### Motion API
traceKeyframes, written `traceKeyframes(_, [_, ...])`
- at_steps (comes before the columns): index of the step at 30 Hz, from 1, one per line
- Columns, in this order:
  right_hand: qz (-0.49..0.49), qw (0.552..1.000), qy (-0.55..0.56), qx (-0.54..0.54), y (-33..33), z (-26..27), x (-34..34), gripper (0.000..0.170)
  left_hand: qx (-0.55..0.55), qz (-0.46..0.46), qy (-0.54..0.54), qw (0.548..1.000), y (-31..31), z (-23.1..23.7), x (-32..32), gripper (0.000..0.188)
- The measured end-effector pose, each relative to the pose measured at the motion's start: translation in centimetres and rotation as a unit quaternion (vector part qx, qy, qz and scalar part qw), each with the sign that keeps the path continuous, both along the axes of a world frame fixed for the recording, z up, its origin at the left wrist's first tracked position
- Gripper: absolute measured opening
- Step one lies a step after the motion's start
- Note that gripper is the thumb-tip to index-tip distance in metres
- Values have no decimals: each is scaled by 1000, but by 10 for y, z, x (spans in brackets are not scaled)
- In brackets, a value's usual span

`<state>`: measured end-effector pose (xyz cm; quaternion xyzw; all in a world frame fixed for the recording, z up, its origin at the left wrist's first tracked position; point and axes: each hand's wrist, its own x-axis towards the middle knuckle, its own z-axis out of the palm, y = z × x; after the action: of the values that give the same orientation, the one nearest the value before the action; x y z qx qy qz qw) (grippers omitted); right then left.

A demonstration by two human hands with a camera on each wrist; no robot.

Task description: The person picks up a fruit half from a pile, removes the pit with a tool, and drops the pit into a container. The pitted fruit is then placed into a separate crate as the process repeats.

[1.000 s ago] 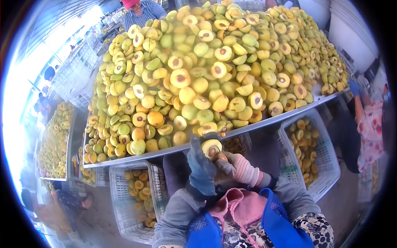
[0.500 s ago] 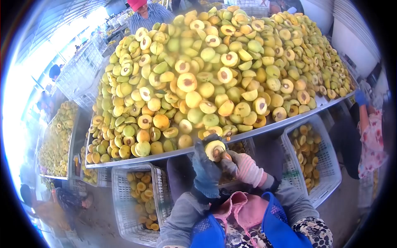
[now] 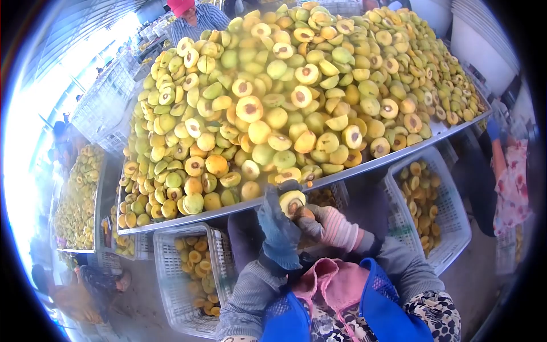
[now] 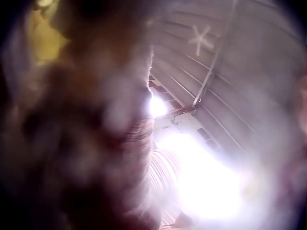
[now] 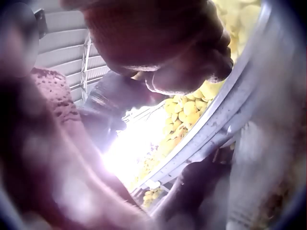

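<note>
In the head view, my left hand (image 3: 279, 231), in a blue-grey glove, holds a halved yellow peach (image 3: 292, 199) with its cut face showing. My right hand (image 3: 336, 228) wears a grey glove with a pink-and-white striped cuff. Its fingers are curled right at the lower edge of the peach, around a small brownish rounded thing (image 3: 306, 212); I cannot tell what this is. Both hands are just in front of the table's metal edge (image 3: 268, 200). The right wrist view shows curled, dark gloved fingers (image 5: 187, 67) near that edge. The left wrist view is mostly blurred.
A large heap of halved peaches (image 3: 262, 114) covers the table. Below its edge stand a left crate (image 3: 162, 268) and a right crate (image 3: 456, 222), both holding fruit. A person in a red cap (image 3: 181, 7) is behind the heap; another in a patterned top (image 3: 513, 182) is at right.
The head view dips and returns slightly. The hands stay together at the table edge, and the peach turns a little, its cut face tilting between frames.
</note>
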<state>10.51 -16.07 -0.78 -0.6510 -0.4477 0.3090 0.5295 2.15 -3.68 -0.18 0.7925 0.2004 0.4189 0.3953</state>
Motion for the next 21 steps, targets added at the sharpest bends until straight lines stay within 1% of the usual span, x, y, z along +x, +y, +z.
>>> traceKeyframes(2, [-7,991,-126,-40,-3,9,13,47,92,29,29,995,-3,11,-3,41])
traceKeyframes(3, [-11,984,-166,-57,-4,8,15,49,51,14,8,999,-5,19,-2,44])
traceKeyframes(5, [-33,986,-159,-34,-6,12,12,51,-31,-15,-37,999,-10,31,2,55])
traceKeyframes(7, [-50,985,-162,-20,-4,13,9,52,-157,-27,-72,985,-7,16,8,56])
traceKeyframes(9, [-53,984,-159,-57,-3,17,10,46,-175,-31,-86,980,-4,6,9,57])
traceKeyframes(11, [-55,981,-170,-76,-1,19,10,43,-85,-25,-82,993,-5,10,7,57])
traceKeyframes(14, [-54,976,-199,-69,-1,16,9,41,-5,-18,-18,1000,-12,26,-1,33])
traceKeyframes(16, [-52,975,-208,-53,-1,10,8,39,-23,-19,-13,999,-9,29,-3,32])
traceKeyframes(18, [-47,986,-154,-41,-2,11,2,39,-5,-20,-28,999,-9,29,-2,35])
traceKeyframes(19, [-43,990,-127,-33,-1,13,0,39,22,-20,-46,998,-6,26,0,39])
traceKeyframes(20, [-44,988,-146,-37,0,16,-1,40,51,-20,-64,996,-5,25,0,44])
traceKeyframes(21, [-47,985,-164,-41,-1,20,-3,42,32,-39,-64,997,-5,28,-1,43])
